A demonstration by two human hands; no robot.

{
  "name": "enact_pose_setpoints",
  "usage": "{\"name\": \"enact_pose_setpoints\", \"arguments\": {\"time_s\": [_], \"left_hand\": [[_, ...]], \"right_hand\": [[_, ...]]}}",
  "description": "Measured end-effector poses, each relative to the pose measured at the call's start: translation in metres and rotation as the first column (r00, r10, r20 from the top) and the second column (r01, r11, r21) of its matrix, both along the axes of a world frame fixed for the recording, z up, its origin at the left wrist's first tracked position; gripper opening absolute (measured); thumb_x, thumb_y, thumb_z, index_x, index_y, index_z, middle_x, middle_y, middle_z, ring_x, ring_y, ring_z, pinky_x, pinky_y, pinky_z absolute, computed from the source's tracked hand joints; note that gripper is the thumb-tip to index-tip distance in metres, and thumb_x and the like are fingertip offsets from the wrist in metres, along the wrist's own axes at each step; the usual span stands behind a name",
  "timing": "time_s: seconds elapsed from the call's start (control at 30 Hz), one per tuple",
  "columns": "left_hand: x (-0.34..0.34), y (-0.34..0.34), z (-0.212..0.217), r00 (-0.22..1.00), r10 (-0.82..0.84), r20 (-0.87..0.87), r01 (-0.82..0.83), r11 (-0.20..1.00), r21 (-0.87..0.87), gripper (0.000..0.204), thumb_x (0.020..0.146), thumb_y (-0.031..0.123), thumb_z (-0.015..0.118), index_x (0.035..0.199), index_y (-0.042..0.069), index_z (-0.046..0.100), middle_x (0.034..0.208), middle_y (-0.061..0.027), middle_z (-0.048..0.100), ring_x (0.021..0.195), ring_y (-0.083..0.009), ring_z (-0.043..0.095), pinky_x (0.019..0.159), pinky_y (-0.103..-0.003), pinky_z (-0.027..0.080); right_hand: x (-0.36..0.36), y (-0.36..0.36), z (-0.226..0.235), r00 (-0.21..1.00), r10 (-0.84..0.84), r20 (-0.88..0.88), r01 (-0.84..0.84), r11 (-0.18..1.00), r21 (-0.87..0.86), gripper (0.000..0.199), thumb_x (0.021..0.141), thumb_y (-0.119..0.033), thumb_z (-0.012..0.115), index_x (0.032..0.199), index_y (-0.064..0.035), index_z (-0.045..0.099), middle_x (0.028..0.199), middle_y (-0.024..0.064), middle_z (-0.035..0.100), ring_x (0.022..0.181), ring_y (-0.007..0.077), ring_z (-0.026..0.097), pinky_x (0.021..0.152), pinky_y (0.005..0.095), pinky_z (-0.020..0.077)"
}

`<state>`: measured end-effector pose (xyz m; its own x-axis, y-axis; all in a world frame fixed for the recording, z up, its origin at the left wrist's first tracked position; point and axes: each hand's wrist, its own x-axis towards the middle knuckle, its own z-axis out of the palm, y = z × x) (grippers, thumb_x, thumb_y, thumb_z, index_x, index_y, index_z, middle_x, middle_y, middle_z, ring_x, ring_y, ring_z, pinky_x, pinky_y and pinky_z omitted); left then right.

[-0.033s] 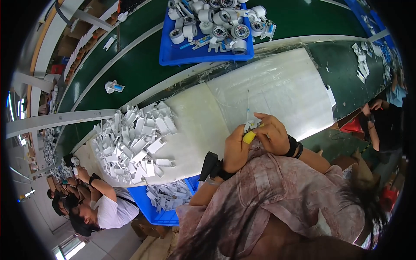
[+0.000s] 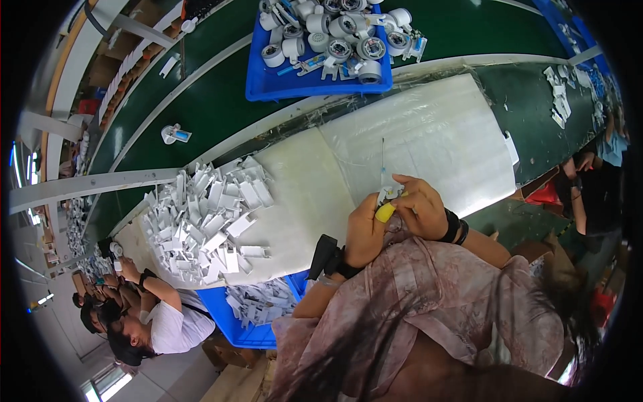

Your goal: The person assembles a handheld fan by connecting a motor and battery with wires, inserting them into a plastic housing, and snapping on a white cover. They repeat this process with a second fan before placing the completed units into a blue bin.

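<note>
My left hand (image 2: pixel 365 231) is closed at the near edge of the pale work mat, its fingertips pinching a small white plastic part (image 2: pixel 387 194). Against it, my right hand (image 2: pixel 423 209) is closed, fingers curled around a yellow handle (image 2: pixel 384 213). Beyond the fingertips a thin dark rod (image 2: pixel 383 155) points away over the mat, in line with the handle; whether the two are joined is hidden behind the white part. Left of my hands, a heap of white plastic pieces (image 2: pixel 214 218) covers the end of the mat.
A blue tray (image 2: pixel 268 90) piled with white round camera-like units stands at the far side. Below the mat's left end sits a blue bin (image 2: pixel 231 331) with white pieces. One unit (image 2: pixel 175 134) lies on the green conveyor. Co-workers sit left and right; a metal rail (image 2: pixel 100 189) crosses left.
</note>
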<state>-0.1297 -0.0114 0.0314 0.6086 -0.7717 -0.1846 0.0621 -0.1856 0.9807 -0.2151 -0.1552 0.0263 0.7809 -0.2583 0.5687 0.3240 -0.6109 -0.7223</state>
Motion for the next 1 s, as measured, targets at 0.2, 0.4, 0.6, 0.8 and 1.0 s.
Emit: {"name": "enact_pose_setpoints", "arguments": {"time_s": [0.2,0.4,0.6,0.8,1.0], "left_hand": [[0.0,0.001,-0.002,1.0,-0.014,0.018,0.014,0.999,-0.029,0.019,0.095,0.012,0.054,0.11,0.0,0.056,0.072,-0.0113,0.058,0.058,-0.0151,0.056,0.054,-0.03,0.045],[0.001,0.001,0.005,0.996,-0.043,0.081,0.04,0.999,0.037,0.021,0.095,0.014,0.055,0.111,0.0,0.056,0.085,-0.0191,0.062,0.074,-0.0327,0.064,0.065,-0.036,0.049],[0.005,0.002,0.005,0.989,-0.126,0.073,0.124,0.992,0.038,0.023,0.094,0.014,0.055,0.113,0.0,0.056,0.095,-0.0217,0.062,0.086,-0.0401,0.062,0.073,-0.039,0.05],[0.0,0.002,0.007,0.991,-0.111,0.071,0.106,0.992,0.07,0.023,0.093,0.011,0.054,0.114,0.0,0.056,0.096,-0.0216,0.062,0.086,-0.0403,0.062,0.073,-0.039,0.05],[-0.002,0.004,0.005,0.99,-0.073,0.119,0.064,0.995,0.073,0.021,0.093,0.008,0.053,0.112,0.0,0.057,0.095,-0.0215,0.063,0.085,-0.0397,0.063,0.072,-0.039,0.051]], "right_hand": [[-0.003,0.0,-0.006,1.0,0.018,-0.009,-0.018,1.0,0.017,0.012,0.081,0.005,0.065,0.091,-0.0009,0.061,0.074,0.0098,0.05,0.065,0.0229,0.054,0.095,0.0485,0.0505],[-0.007,0.002,-0.002,1.0,0.014,-0.014,-0.014,1.0,0.027,0.017,0.078,0.011,0.065,0.09,-0.0003,0.059,0.076,0.0107,0.051,0.068,0.0228,0.055,0.096,0.0505,0.05],[-0.011,-0.002,-0.007,1.0,0.026,0.006,-0.027,0.999,0.021,0.014,0.08,0.007,0.067,0.09,0.0002,0.061,0.076,0.0105,0.052,0.066,0.0227,0.055,0.096,0.0493,0.0502],[-0.012,0.003,-0.008,1.0,-0.004,0.0,0.004,0.999,0.037,0.014,0.08,0.006,0.067,0.091,0.0,0.062,0.075,0.0101,0.051,0.066,0.0222,0.055,0.095,0.0488,0.0506],[-0.012,0.008,-0.01,1.0,-0.029,0.003,0.029,0.999,0.037,0.014,0.08,0.005,0.068,0.092,-0.0006,0.063,0.072,0.0092,0.05,0.064,0.0218,0.054,0.094,0.0484,0.0509]]}}
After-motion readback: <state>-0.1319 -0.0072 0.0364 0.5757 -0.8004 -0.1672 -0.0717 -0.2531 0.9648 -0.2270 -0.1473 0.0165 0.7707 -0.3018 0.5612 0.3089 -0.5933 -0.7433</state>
